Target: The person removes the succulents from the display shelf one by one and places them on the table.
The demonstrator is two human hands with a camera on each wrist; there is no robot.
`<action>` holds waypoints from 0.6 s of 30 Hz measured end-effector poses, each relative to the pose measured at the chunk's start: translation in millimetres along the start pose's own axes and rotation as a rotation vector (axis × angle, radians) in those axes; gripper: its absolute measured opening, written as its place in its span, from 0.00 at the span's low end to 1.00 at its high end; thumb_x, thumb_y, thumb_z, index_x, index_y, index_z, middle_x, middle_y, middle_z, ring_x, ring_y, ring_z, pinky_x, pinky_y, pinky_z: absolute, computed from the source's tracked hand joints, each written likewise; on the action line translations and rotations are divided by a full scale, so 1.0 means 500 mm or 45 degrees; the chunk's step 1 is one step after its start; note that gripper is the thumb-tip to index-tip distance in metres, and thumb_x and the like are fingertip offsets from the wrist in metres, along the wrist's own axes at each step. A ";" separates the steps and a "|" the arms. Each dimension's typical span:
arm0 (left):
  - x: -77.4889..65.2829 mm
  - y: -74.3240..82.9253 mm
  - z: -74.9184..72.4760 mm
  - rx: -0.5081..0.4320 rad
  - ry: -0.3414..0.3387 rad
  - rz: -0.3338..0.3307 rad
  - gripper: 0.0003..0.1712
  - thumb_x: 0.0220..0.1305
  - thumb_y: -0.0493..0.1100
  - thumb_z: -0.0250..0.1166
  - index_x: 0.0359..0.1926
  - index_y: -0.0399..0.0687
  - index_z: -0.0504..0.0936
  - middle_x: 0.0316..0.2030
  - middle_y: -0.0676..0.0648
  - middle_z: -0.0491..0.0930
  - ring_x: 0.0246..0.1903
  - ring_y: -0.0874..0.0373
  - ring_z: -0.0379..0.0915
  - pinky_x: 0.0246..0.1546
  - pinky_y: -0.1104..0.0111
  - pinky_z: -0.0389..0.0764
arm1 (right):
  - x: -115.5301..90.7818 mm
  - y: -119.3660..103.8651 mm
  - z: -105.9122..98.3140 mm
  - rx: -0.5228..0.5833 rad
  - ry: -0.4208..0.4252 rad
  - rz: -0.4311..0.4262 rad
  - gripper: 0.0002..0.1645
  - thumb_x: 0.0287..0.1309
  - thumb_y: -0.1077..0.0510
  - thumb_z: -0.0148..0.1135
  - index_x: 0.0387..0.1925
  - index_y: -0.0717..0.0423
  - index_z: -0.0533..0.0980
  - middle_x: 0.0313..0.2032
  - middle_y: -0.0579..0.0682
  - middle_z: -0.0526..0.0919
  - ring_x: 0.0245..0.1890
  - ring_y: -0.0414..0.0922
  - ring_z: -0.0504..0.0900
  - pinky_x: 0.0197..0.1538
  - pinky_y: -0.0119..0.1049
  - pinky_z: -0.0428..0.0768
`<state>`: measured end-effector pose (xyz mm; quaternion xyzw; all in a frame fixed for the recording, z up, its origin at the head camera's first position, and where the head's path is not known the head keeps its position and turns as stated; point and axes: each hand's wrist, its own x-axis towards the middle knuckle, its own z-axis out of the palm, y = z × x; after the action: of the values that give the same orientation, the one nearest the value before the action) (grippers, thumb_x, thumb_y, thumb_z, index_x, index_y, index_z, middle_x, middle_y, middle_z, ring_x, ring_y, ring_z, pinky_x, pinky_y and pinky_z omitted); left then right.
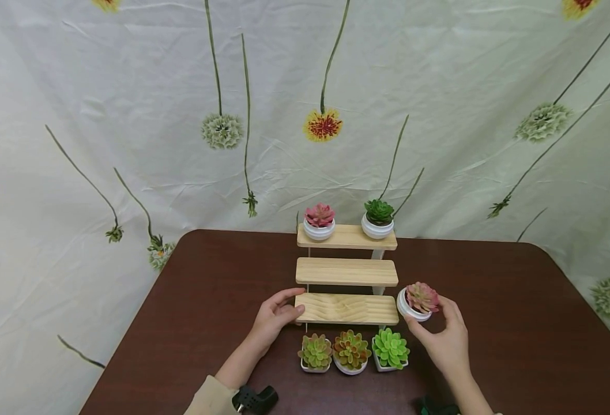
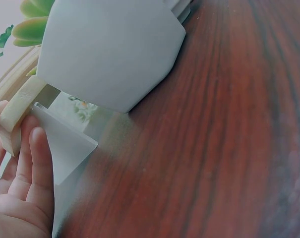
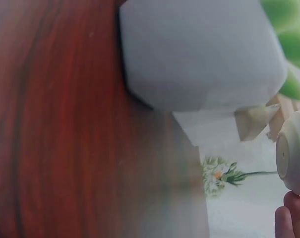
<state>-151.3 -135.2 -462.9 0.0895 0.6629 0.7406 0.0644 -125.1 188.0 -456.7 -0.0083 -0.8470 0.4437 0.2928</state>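
Note:
My left hand (image 1: pixel 276 316) grips the left end of the lowest wooden shelf (image 1: pixel 346 309) of a three-step stand; in the left wrist view the fingers (image 2: pixel 39 148) lie under the board end (image 2: pixel 22 106). To the right of the stand my right hand (image 1: pixel 445 337) holds a pink succulent (image 1: pixel 422 297) in a round white pot (image 1: pixel 407 308), tilted, beside that shelf's right end. From the right wrist, the underside of this pot (image 3: pixel 284 156) shows, raised over the table, fingertips against it. The middle shelf (image 1: pixel 346 271) carries nothing.
On the top shelf (image 1: pixel 347 237) stand a pink succulent (image 1: pixel 320 215) and a dark green one (image 1: pixel 379 212). In front of the stand, a yellow-green succulent (image 1: pixel 315 351), a reddish-brown one (image 1: pixel 351 349) and a bright green one (image 1: pixel 390 347) line up on the dark table (image 1: pixel 222 276). Behind hangs a floral cloth (image 1: pixel 154 104).

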 end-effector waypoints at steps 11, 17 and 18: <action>0.000 0.001 0.001 0.005 0.001 0.000 0.23 0.61 0.30 0.61 0.58 0.28 0.71 0.43 0.42 0.77 0.26 0.63 0.75 0.33 0.71 0.79 | -0.003 0.019 0.004 -0.009 -0.020 0.058 0.36 0.30 0.66 0.77 0.47 0.68 0.73 0.43 0.58 0.75 0.43 0.40 0.67 0.44 0.37 0.64; 0.000 0.003 0.001 0.006 0.002 0.004 0.23 0.61 0.30 0.61 0.58 0.28 0.71 0.41 0.43 0.78 0.25 0.63 0.74 0.32 0.71 0.78 | -0.006 0.023 0.000 -0.026 -0.081 0.159 0.37 0.34 0.63 0.76 0.50 0.69 0.71 0.43 0.62 0.76 0.43 0.47 0.70 0.44 0.39 0.65; 0.000 0.003 0.001 0.005 0.002 0.003 0.23 0.61 0.30 0.61 0.58 0.28 0.71 0.41 0.43 0.78 0.25 0.63 0.74 0.32 0.71 0.78 | -0.006 0.023 0.000 -0.033 -0.096 0.179 0.37 0.35 0.63 0.76 0.50 0.69 0.71 0.43 0.62 0.76 0.43 0.48 0.70 0.44 0.40 0.65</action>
<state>-151.1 -134.7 -461.4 0.0899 0.6644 0.7393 0.0628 -125.3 194.1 -466.8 -0.0548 -0.8604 0.4521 0.2288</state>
